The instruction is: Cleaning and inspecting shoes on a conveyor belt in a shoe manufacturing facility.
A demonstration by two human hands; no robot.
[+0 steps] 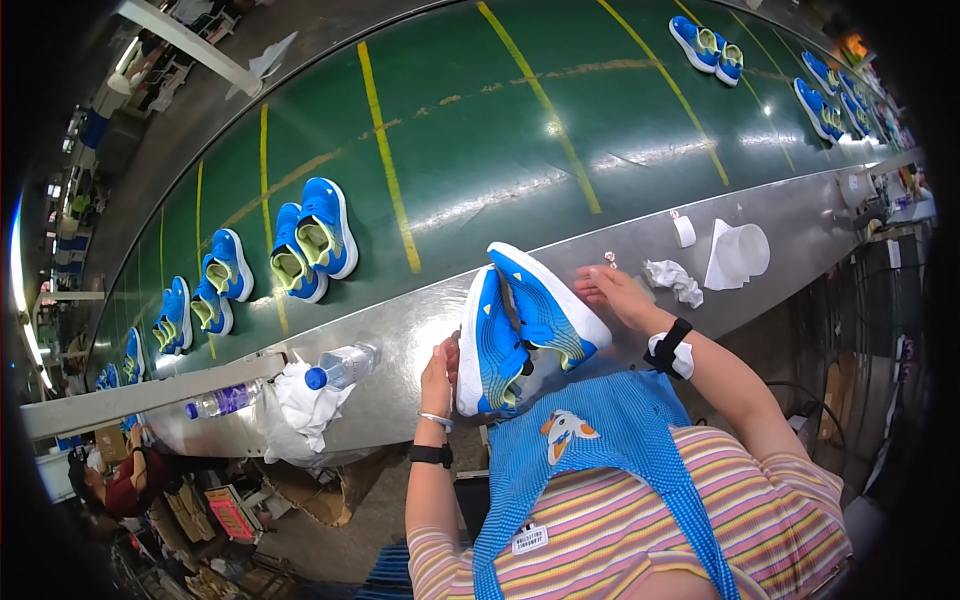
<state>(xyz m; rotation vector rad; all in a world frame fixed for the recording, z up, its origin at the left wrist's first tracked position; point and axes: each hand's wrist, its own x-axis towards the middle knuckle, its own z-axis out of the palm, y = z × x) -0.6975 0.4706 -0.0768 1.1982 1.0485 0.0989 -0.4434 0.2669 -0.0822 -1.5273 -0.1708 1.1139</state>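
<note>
Shoes: on the ledge, between my left hand and right hand
Long axes: away from me, toes converging
Nearer hand: neither clearly; each just beside one shoe
Left: fingers part-hidden, grip I can't tell
Right: loosely open, gripping nothing

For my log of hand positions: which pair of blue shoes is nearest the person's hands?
The pair between the left hand and right hand, over the metal ledge; the other clearly visible pairs sit on the green belt.
</note>
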